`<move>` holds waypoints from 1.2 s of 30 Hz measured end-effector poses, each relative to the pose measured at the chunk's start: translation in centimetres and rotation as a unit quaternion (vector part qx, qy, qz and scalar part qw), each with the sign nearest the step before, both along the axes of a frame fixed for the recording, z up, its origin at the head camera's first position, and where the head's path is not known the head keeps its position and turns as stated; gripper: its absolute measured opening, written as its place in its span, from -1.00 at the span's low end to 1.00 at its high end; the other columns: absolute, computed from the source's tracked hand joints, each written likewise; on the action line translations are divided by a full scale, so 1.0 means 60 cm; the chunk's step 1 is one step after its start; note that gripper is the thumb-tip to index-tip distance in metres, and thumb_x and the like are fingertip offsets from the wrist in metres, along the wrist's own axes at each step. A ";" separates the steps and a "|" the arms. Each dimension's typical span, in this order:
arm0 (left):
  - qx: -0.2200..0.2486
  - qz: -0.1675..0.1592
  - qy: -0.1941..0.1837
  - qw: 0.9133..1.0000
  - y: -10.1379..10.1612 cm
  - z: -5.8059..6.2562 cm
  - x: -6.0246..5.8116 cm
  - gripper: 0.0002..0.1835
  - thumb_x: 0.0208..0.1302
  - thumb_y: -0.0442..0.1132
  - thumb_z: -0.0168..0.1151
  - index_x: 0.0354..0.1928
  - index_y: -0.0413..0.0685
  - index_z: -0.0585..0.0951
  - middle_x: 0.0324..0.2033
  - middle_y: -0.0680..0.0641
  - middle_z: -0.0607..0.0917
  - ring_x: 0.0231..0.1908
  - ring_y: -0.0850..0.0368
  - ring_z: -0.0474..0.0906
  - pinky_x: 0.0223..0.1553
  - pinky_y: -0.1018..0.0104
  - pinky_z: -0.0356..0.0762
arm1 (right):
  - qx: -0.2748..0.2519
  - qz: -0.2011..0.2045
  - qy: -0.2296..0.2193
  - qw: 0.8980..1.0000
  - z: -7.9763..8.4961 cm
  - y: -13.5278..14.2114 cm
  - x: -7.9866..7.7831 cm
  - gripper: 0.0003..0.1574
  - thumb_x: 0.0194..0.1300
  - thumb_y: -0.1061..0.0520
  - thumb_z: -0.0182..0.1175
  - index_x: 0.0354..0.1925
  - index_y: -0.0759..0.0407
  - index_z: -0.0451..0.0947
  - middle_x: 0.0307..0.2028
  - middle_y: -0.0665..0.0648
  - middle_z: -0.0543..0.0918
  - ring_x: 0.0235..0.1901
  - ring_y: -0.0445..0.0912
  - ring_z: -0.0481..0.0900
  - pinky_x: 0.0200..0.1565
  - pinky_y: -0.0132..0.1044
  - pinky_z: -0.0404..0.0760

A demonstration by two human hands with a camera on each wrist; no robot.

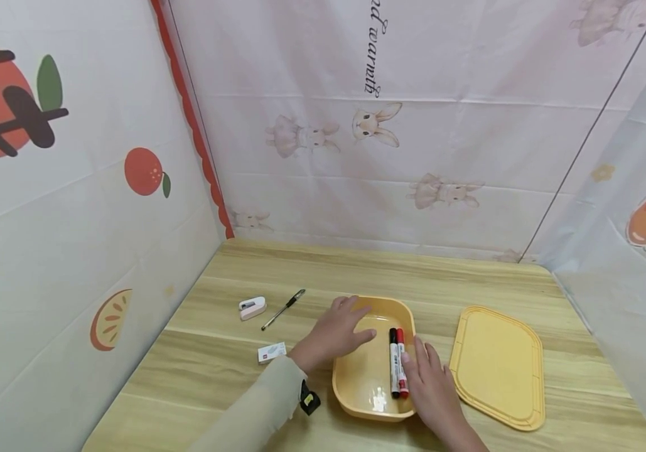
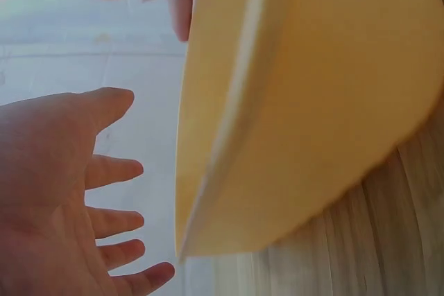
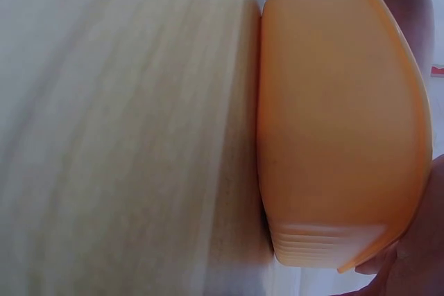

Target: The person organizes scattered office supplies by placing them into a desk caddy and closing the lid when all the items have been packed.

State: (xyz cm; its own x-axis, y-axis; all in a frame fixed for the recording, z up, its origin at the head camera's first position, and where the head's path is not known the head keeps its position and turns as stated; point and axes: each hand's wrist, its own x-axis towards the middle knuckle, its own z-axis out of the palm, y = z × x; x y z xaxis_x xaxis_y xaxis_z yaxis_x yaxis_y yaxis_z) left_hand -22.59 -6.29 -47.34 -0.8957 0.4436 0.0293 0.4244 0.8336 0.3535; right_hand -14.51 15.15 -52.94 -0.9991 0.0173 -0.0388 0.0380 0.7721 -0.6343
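A yellow plastic box (image 1: 351, 402) stands on the table with its top uncovered. Inside, along its right wall, a black marker (image 1: 394, 367) and a red marker (image 1: 400, 348) lie side by side. My left hand (image 1: 334, 333) is over the box's left rim, fingers spread and holding nothing; the left wrist view shows its fingers (image 2: 114, 222) apart from the rim. My right hand (image 1: 434, 386) lies over the right rim with its fingers extended, the thumb beside the red marker. From the right wrist view, the box's outer wall (image 3: 340, 116) shows no fingers on it.
The flat yellow lid (image 1: 498, 367) lies on the table at the right. Left of the box are a pen (image 1: 283, 309), a small white and pink stapler-like item (image 1: 252, 308) and a small white packet (image 1: 272, 353). Printed cloth walls (image 1: 413, 157) border the table.
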 end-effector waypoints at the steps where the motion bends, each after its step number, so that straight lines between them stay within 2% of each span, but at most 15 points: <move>1: -0.002 0.005 -0.001 1.000 -0.004 -0.001 -0.002 -0.32 0.44 0.29 0.03 0.48 0.19 0.36 0.53 -0.10 0.20 0.51 -0.12 0.07 0.38 -0.23 0.28 | 0.000 0.000 0.001 1.000 0.000 0.000 0.000 -0.08 0.58 -0.38 -0.39 0.61 0.12 -0.12 0.54 0.41 0.01 0.50 0.40 -0.01 0.44 0.41 -0.24; 5: -0.006 0.015 0.005 1.000 -0.019 -0.007 -0.007 -0.29 0.44 0.32 0.01 0.51 0.20 0.32 0.54 -0.13 0.19 0.51 -0.15 0.08 0.37 -0.27 0.27 | 0.000 -0.002 0.007 1.000 -0.001 0.000 0.001 -0.08 0.58 -0.37 -0.38 0.61 0.12 -0.11 0.54 0.41 0.02 0.50 0.40 0.00 0.45 0.40 -0.23; 8: -0.027 0.019 0.026 0.999 -0.030 -0.013 -0.012 -0.27 0.45 0.36 -0.08 0.52 0.20 0.28 0.53 -0.17 0.19 0.50 -0.18 0.10 0.39 -0.25 0.26 | -0.001 -0.002 0.006 1.000 0.001 0.000 0.001 -0.08 0.58 -0.37 -0.39 0.61 0.11 -0.11 0.54 0.40 0.01 0.51 0.39 -0.01 0.45 0.40 -0.24; 12: -0.053 0.029 0.048 0.997 -0.048 -0.021 -0.019 -0.25 0.48 0.37 -0.22 0.54 0.14 0.25 0.53 -0.22 0.18 0.49 -0.21 0.10 0.43 -0.21 0.20 | -0.005 -0.001 0.007 1.000 0.003 -0.001 0.001 -0.09 0.58 -0.37 -0.38 0.62 0.11 -0.12 0.55 0.40 0.01 0.51 0.39 -0.02 0.45 0.40 -0.25; 16: -0.070 0.044 0.062 0.995 -0.067 -0.030 -0.027 -0.24 0.51 0.35 -0.27 0.54 0.07 0.25 0.53 -0.24 0.16 0.49 -0.22 0.10 0.44 -0.21 0.17 | -0.004 0.002 0.006 1.000 0.004 -0.001 0.001 -0.09 0.58 -0.37 -0.38 0.62 0.11 -0.12 0.55 0.39 0.00 0.51 0.38 -0.02 0.45 0.40 -0.25; 23: -0.134 0.076 0.121 0.981 -0.099 -0.051 -0.038 -0.28 0.53 0.31 -0.23 0.49 0.02 0.33 0.49 -0.26 0.26 0.45 -0.23 0.22 0.40 -0.24 0.21 | -0.003 0.002 -0.003 1.000 0.003 -0.001 0.003 -0.07 0.57 -0.39 -0.40 0.62 0.10 -0.14 0.55 0.40 0.00 0.51 0.40 -0.03 0.45 0.40 -0.26; 31: -0.143 0.104 0.108 0.978 -0.134 -0.075 -0.048 -0.27 0.51 0.33 -0.19 0.49 0.04 0.34 0.52 -0.24 0.21 0.50 -0.21 0.13 0.47 -0.27 0.04 | -0.002 0.003 -0.004 1.000 0.004 -0.002 0.005 -0.07 0.57 -0.39 -0.41 0.62 0.09 -0.15 0.55 0.40 0.00 0.50 0.40 -0.01 0.45 0.40 -0.25; 36: -0.137 0.114 0.095 0.979 -0.154 -0.085 -0.056 -0.31 0.51 0.28 -0.10 0.47 0.01 0.37 0.50 -0.26 0.24 0.46 -0.28 0.18 0.44 -0.29 0.11 | -0.003 0.002 -0.010 1.000 0.007 -0.002 0.005 -0.06 0.56 -0.41 -0.42 0.62 0.08 -0.17 0.55 0.39 0.00 0.50 0.42 0.00 0.44 0.41 -0.20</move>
